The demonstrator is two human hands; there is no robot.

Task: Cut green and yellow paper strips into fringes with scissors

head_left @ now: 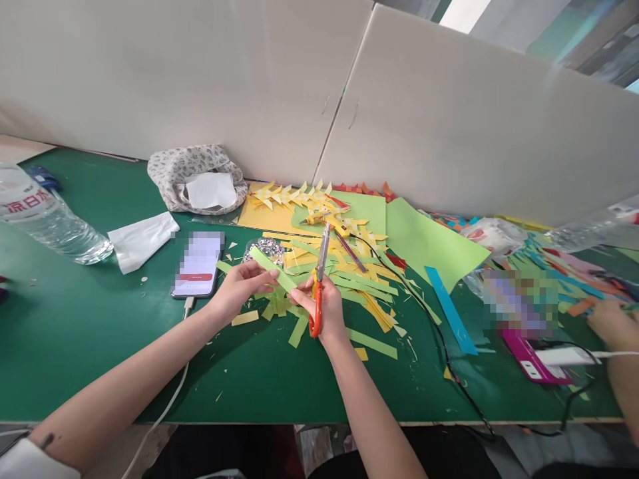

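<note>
My left hand point(244, 286) pinches a light green paper strip point(272, 267) near its middle. Closed around a pair of scissors with orange handles point(316, 309), my right hand point(327, 309) also touches the strip's right end with thumb and fingers. The scissor blades point up and away from me. Behind the hands lies a pile of green and yellow paper strips point(362, 283). A yellow glue gun point(337, 223) rests on the pile, its black cord running right. Partly hidden behind the strip is a clear bag of small shiny pieces point(269, 248).
To the left are a charging phone point(200, 266), a white tissue point(142, 241), a water bottle point(54, 219) and a patterned cloth pouch point(197, 176). Green paper sheets point(434, 236) lie behind right, near a blue strip point(450, 309). Another person's hand point(614, 322) is at far right.
</note>
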